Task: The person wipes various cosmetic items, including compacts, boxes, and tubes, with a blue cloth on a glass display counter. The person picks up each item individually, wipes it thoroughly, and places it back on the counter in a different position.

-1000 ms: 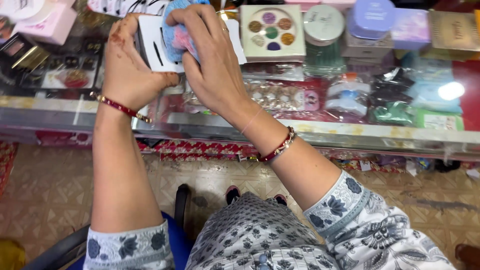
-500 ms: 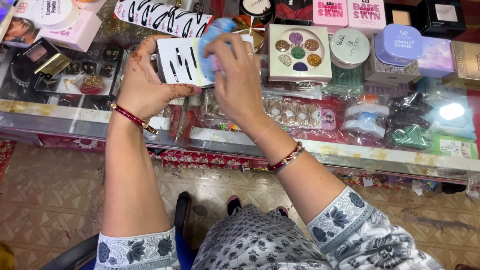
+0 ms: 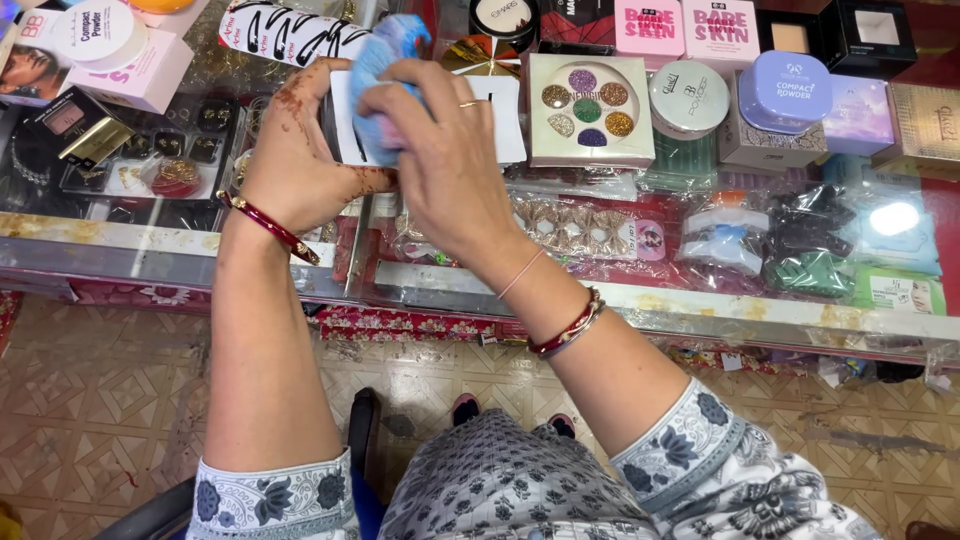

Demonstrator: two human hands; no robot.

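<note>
— What are my hands doing right now?

— Your left hand (image 3: 295, 160) is gripping the left edge of a white card of black hair clips (image 3: 500, 125), fingers curled round it and clamped. Your right hand (image 3: 445, 165) is pressing a blue and pink fluffy cloth (image 3: 385, 60) against the card's face, fingers bent together and closed on the cloth.

— Where is the card sitting?

— You are holding it just above the glass counter (image 3: 700, 300), toward the far left of the middle, and your hands and the cloth are covering most of it. Only its right part is showing.

— What is lying around it?

— Just right of the card, a square glitter palette (image 3: 590, 110) with round pans is resting on the glass. Further right, a round white powder compact (image 3: 688, 98) and a lilac compact (image 3: 790, 92) are standing side by side. At the far left, a pink box with a white round lid (image 3: 120, 50) is lying near the counter's corner. Another card of black clips (image 3: 290, 35) is lying just beyond your left hand.

— And my wrists?

— Both are wearing red bangles (image 3: 270, 228).
</note>
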